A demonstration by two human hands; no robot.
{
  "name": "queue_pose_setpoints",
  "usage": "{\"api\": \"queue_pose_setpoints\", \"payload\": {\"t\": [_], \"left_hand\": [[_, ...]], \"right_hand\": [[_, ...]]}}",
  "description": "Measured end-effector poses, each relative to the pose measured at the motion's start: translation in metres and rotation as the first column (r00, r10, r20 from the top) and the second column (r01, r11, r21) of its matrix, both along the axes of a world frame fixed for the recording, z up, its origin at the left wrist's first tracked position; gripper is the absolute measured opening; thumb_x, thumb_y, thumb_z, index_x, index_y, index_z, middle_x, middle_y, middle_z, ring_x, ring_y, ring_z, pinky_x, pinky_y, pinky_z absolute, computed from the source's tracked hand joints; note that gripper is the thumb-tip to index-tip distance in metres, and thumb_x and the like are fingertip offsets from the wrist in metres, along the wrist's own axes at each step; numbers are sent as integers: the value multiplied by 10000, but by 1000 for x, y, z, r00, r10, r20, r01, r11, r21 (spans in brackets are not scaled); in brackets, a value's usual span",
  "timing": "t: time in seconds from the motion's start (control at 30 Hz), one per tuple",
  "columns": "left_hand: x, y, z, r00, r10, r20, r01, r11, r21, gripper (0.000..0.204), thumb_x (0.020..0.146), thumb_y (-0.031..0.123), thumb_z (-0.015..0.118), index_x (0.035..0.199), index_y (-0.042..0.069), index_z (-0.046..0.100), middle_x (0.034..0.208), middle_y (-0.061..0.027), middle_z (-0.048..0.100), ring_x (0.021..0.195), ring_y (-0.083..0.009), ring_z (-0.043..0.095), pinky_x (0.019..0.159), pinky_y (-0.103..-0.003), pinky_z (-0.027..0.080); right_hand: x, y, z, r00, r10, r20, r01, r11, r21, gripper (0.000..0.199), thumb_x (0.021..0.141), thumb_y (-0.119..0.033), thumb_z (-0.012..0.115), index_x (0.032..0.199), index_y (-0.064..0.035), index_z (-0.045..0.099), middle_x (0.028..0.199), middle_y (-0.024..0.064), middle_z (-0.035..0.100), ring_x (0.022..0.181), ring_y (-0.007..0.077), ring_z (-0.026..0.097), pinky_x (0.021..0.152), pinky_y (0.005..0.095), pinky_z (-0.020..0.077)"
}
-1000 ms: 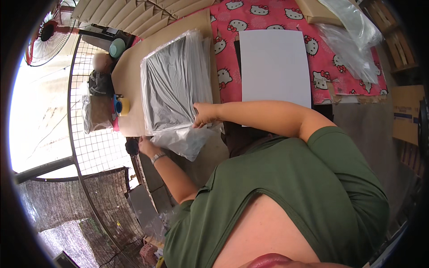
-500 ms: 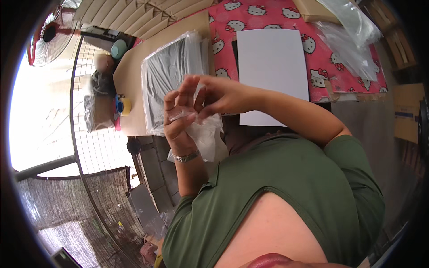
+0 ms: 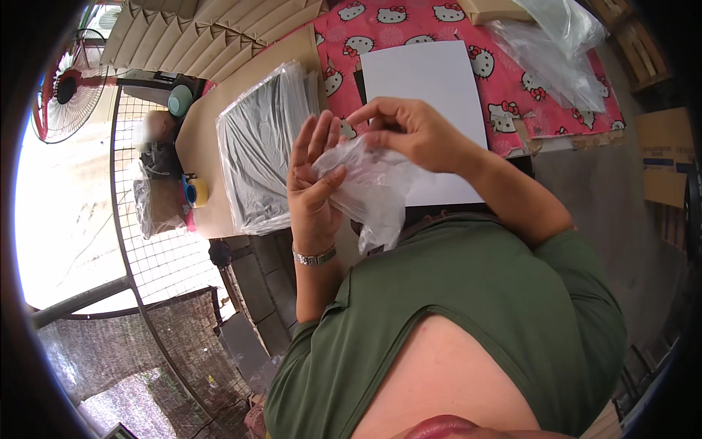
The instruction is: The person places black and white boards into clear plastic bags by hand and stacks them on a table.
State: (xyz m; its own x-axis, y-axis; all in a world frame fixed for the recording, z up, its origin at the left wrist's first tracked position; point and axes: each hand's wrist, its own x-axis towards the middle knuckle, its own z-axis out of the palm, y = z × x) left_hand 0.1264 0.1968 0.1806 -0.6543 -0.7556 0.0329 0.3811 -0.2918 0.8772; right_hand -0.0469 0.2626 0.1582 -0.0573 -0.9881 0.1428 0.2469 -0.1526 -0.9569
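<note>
A crumpled clear plastic bag hangs between my two hands, in front of my chest. My left hand, with a metal-banded watch at the wrist, has its thumb pressed on the bag's left part while its fingers point upward. Bent over from the right, my right hand has its thumb and fingertips at the bag's upper edge. Beyond them lies a large white sheet with a dark edge showing under it. To the left is a stack of dark sheets in clear plastic.
A pink patterned cloth covers part of the table. Brown cardboard lies under the stack, with a yellow-and-blue tape roll by its edge. Folded cardboard pieces stand at the back. More clear plastic lies far right; a fan stands left.
My right hand has moved rightward, away from my left hand, and the plastic bag is now spread between them. The view has shifted slightly, too.
</note>
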Motion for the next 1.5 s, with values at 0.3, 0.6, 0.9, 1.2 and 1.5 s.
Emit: {"api": "queue_pose_setpoints", "payload": {"t": [0.3, 0.6, 0.9, 1.2, 1.5], "left_hand": [[9, 0, -24, 961, 159, 227, -128, 981, -145, 387, 757, -56, 608, 1134, -26, 528, 933, -81, 634, 805, -120, 596, 734, -234, 464], [16, -1, -24, 999, 13, 42, -25, 958, 286, 60, 895, 84, 501, 917, 57, 550, 891, -30, 611, 827, -131, 580, 794, -290, 455], [61, 2, -27, 886, -312, 342, 310, 949, 64, 297, 851, 172, 563, 1111, 34, 521, 979, -36, 599, 876, -138, 562, 794, -289, 443], [68, -43, -47, 951, -167, -262, 222, 955, 195, 431, 765, 183, 587, 1140, -17, 521, 1060, -161, 590, 951, -307, 585, 862, -454, 466], [15, -33, -65, 641, -447, 624, 446, 878, 171, 321, 841, 152, 579, 1112, -17, 538, 950, -39, 614, 852, -106, 575, 764, -250, 452]], "right_hand": [[-5, 10, -9, 900, -288, -327, 288, 956, -48, 63, 838, 17, 561, 889, 21, 599, 784, 28, 600, 695, 94, 544, 677, 219, 466], [12, 16, 2, 944, 107, 313, -212, 922, 323, 159, 907, -205, 530, 895, -49, 555, 680, -16, 542, 621, 46, 526, 509, 190, 398], [-48, 41, -2, 688, 147, 711, -165, 985, -43, 144, 900, -133, 522, 910, -29, 620, 770, 19, 612, 751, 93, 569, 706, 230, 442], [-86, 55, -6, 859, 457, -232, -376, 869, 322, 198, 857, -211, 607, 874, -15, 632, 772, 10, 637, 722, 66, 553, 694, 219, 427], [-116, 52, -38, 824, 175, 539, -156, 984, -82, 284, 934, -292, 444, 1034, -53, 561, 802, 45, 628, 612, 126, 587, 543, 251, 496]]}}
